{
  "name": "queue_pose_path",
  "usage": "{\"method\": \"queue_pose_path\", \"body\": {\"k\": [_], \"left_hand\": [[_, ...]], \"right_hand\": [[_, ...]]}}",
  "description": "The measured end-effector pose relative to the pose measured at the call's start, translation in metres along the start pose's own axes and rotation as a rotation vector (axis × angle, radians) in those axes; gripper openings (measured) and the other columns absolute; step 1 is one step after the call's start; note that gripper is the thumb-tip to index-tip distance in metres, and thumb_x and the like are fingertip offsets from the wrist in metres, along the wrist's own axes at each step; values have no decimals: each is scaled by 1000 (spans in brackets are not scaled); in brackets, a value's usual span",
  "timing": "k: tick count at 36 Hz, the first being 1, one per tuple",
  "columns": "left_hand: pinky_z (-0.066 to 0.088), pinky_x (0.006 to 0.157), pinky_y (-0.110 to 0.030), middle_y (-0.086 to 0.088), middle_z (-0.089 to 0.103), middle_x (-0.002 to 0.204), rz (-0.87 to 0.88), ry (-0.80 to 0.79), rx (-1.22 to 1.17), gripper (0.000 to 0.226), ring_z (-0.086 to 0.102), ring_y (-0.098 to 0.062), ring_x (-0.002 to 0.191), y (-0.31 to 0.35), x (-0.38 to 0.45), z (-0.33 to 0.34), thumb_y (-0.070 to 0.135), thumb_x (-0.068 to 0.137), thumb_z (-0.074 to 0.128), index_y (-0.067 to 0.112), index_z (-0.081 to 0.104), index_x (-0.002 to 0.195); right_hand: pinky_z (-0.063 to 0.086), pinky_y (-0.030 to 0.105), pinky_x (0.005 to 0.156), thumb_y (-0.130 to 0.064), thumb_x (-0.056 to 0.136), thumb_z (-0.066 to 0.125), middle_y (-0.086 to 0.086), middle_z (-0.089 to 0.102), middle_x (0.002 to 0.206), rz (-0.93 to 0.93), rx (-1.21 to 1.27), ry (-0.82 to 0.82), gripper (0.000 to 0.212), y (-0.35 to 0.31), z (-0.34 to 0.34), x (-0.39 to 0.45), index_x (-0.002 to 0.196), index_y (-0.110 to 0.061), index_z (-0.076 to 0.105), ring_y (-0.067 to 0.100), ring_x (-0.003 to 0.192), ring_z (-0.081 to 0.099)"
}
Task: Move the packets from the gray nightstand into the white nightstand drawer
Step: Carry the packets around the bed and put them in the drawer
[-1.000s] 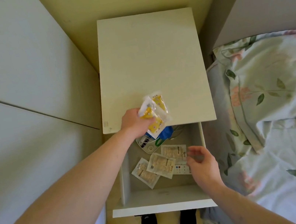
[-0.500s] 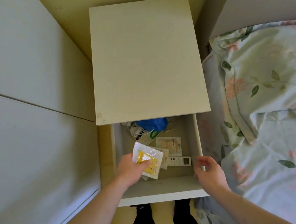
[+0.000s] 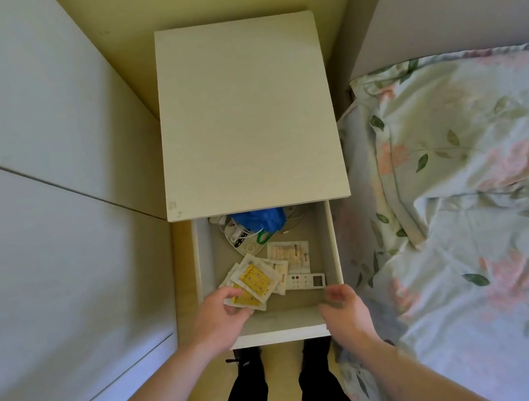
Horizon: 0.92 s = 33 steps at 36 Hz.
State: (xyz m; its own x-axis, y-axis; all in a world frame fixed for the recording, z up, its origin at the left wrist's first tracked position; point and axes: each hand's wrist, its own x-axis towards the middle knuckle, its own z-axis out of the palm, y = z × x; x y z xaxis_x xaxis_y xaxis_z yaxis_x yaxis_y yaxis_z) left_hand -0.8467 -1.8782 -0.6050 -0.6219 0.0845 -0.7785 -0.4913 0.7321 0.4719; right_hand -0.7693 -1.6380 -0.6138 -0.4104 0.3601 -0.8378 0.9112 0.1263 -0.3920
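Note:
The white nightstand (image 3: 244, 116) has its drawer (image 3: 333, 241) pulled open toward me. Clear packets with yellow contents (image 3: 255, 279) lie on top of other packets at the drawer's front left. My left hand (image 3: 217, 317) reaches in from the left, and its fingers and thumb pinch the lower corner of the yellow packets. A beige packet (image 3: 291, 255) lies flat further back. My right hand (image 3: 342, 304) hovers at the drawer's front right corner, fingers loosely curled, holding nothing. The gray nightstand is out of view.
Also in the drawer are a white remote (image 3: 305, 280), a blue bag (image 3: 259, 220) and white cables at the back. A bed with floral bedding (image 3: 462, 186) lies close on the right. White panels (image 3: 31, 202) stand on the left. My legs are below the drawer front.
My left hand brought the yellow packets from above the nightstand top down into the drawer and laid them on the other packets. My right hand drew back from the packets to the front right corner.

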Motion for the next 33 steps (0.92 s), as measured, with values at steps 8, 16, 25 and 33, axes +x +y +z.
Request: {"method": "queue_pose_path", "body": {"k": [8,16,25,33], "left_hand": [[42,74,-15,23,53,110,239,-6,198,27,55,2,102,81,-123,-41,35,88,72,43,59,110],[46,106,-31,21,51,130,533,-137,413,35,51,-3,122,139,-217,-55,37,88,72,44,56,118],[41,108,-28,20,39,149,868,-275,687,56,46,-6,132,195,-320,-28,45,90,67,39,45,142],[31,114,-28,14,45,146,1253,-452,934,56,43,-9,135,217,-449,78,43,88,68,36,48,140]], "right_hand": [[51,22,61,-24,86,61,-6,63,121,-228,-122,-33,44,-59,-53,-116,128,-35,57,10,76,64],[38,23,103,-36,85,67,-13,48,145,-342,-93,217,47,-50,-115,-248,130,-38,57,9,130,48],[41,45,113,-50,85,66,-16,34,158,-233,266,571,46,65,-117,-387,128,-53,49,15,139,44],[42,42,113,-40,90,69,-17,38,156,-166,548,895,48,183,-126,-515,131,-51,49,7,133,46]]}}
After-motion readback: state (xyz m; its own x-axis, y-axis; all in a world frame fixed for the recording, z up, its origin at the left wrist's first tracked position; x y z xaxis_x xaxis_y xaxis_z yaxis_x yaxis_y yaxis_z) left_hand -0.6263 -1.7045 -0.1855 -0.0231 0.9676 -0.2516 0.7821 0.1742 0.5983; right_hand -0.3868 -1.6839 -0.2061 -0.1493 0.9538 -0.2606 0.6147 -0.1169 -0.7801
